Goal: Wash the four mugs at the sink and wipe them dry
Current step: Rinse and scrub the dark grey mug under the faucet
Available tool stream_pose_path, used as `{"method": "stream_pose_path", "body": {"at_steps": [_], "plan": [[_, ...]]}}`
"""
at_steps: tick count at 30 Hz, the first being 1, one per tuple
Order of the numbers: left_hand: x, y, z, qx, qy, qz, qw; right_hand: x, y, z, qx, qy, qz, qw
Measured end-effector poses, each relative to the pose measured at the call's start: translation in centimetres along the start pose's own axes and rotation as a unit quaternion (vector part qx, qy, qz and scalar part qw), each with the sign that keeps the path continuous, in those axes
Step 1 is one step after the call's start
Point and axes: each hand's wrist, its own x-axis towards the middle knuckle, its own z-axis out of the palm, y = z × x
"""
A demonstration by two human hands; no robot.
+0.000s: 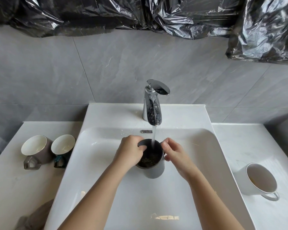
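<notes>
Taking the sink [206,146] as the landmark: far to its left, at the bottom corner, a brownish cloth [35,218] lies partly out of view. Also left of the sink, on the white tabletop [10,188], stand two mugs side by side, touching or nearly so: a brown mug [36,149] farther out and a dark green mug [63,147] just beside the sink's edge, both white inside with handles toward the camera.

Inside the sink, the left hand [131,152] holds a grey mug [152,161], fingers curled over its rim and into its dark interior. The mug stands upright under the chrome faucet [152,107] at the sink's back, and water [154,136] streams straight into it. The right hand [175,154] grips the mug's other side, thumb at the rim.

Right of the sink, well apart, a white mug [256,180] stands on the tabletop, with brownish residue inside.
</notes>
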Motion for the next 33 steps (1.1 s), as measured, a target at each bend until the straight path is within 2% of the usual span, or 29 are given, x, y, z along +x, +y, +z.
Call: {"method": "stream_pose_path", "body": {"at_steps": [2, 3, 4, 6, 7, 8, 11, 12, 16, 19, 22, 25, 28, 33], "plan": [[0.1, 0.0, 0.1, -0.051, -0.009, -0.043, 0.998, 0.4, 0.0, 0.7, 0.009, 0.034, -0.001, 0.999], [0.0, -0.1, 0.1, -0.132, -0.004, -0.073, 0.989, 0.5, 0.0, 0.9, 0.017, 0.063, -0.004, 0.998], [-0.3, -0.2, 0.2, -0.253, 0.001, -0.105, 0.962, 0.5, 0.0, 1.1, 0.032, 0.093, -0.006, 0.995], [-1.2, 0.3, 0.9, -0.477, -0.019, -0.155, 0.865, 0.5, 0.1, 1.5, 0.081, 0.135, -0.008, 0.988], [-1.5, 0.5, 1.4, -0.525, -0.016, -0.157, 0.836, 0.4, 0.1, 1.8, 0.099, 0.142, -0.007, 0.985], [-1.4, 0.8, 2.0, -0.542, 0.006, -0.157, 0.826, 0.4, 0.1, 2.1, 0.104, 0.139, -0.002, 0.985], [-0.9, 1.4, 2.4, -0.511, 0.152, -0.157, 0.831, -0.2, 0.5, 2.2, 0.019, 0.08, -0.002, 0.997], [-0.6, 1.5, 2.4, -0.5, 0.173, -0.138, 0.838, -0.5, 0.5, 2.0, -0.018, 0.055, -0.008, 0.998], [-0.2, 1.6, 2.0, -0.465, 0.166, -0.09, 0.865, -1.4, -0.6, 0.4, -0.104, 0.01, 0.024, 0.994], [-0.3, 1.7, 2.0, -0.456, 0.133, -0.096, 0.875, -2.4, -1.5, 0.3, -0.062, -0.035, 0.088, 0.994], [-0.5, 2.0, 1.8, -0.458, 0.088, -0.09, 0.88, -3.2, -1.4, 0.8, 0.005, 0.013, 0.121, 0.993], [-0.6, 1.9, 1.4, -0.435, 0.065, -0.078, 0.895, -2.8, -0.8, 1.1, -0.003, 0.083, 0.114, 0.99], [-1.0, 1.6, 0.1, -0.415, 0.122, -0.028, 0.901, -2.5, -0.8, 0.9, -0.014, 0.089, 0.117, 0.989], [-1.3, 2.1, -1.4, -0.337, 0.174, 0.083, 0.922, -2.4, -1.0, 0.7, 0.028, 0.115, 0.126, 0.985]]}}
